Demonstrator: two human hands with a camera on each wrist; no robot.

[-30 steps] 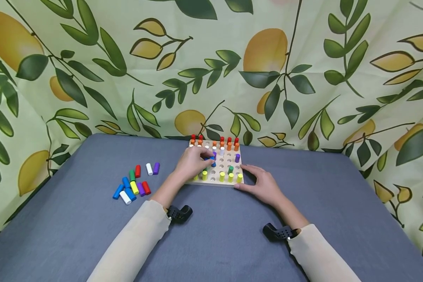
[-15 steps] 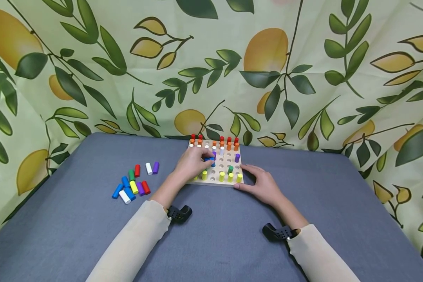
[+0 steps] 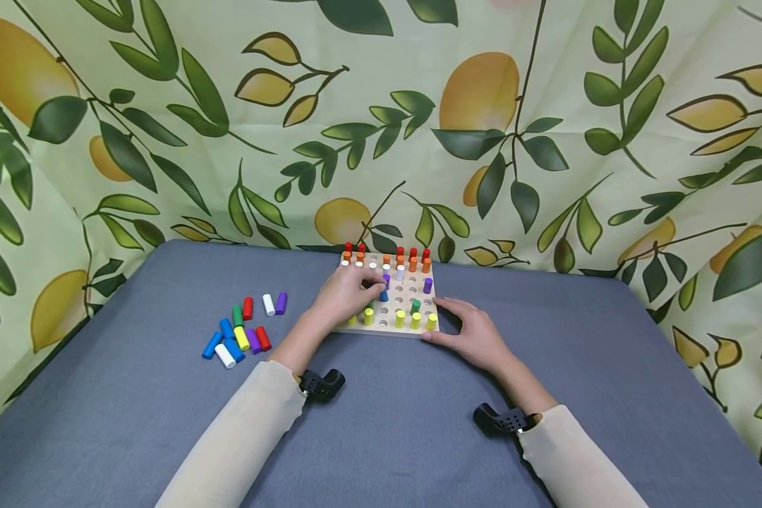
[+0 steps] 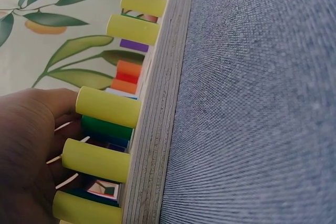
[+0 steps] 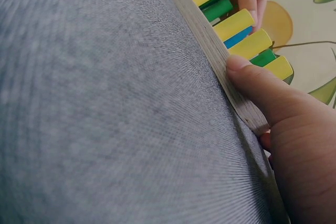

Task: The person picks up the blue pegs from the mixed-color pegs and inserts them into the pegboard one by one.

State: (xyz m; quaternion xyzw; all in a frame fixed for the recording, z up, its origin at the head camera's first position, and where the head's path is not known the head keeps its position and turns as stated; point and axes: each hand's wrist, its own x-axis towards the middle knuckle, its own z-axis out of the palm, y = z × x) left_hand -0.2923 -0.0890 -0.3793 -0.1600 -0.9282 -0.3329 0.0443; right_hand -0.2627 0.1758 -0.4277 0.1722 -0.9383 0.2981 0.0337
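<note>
Pegboard: A pale wooden pegboard (image 3: 384,331) is set toward the far side of the table, about midway between left and right.
Far rows: Red pegs (image 3: 413,252) are lined up at the far edge, followed nearer by orange pegs (image 3: 413,264) and white pegs (image 3: 400,272).
Near rows: Purple pegs (image 3: 427,286) and a green peg (image 3: 415,305) are stood among bare holes; yellow pegs (image 3: 400,319) are ranged along the near edge.
Left hand: The left hand (image 3: 348,289) is held over the board's left part, fingers bent; whether a peg is pinched cannot be told.
Blue peg: A blue peg (image 3: 384,295) is seen upright just beside its fingertips.
Right hand: The right hand (image 3: 473,335) is rested at the near right corner, thumb against the near edge, fingers spread loosely along the right side.
Loose pegs: Mixed-colour loose pegs (image 3: 242,339) are scattered on the left, well apart from the board.
Wrists: Black wrist devices (image 3: 502,418) are worn below pale sleeves (image 3: 244,430).
Surroundings: The table (image 3: 406,437) is covered in grey-blue cloth, backed by a leaf-and-fruit curtain (image 3: 381,70).
</note>
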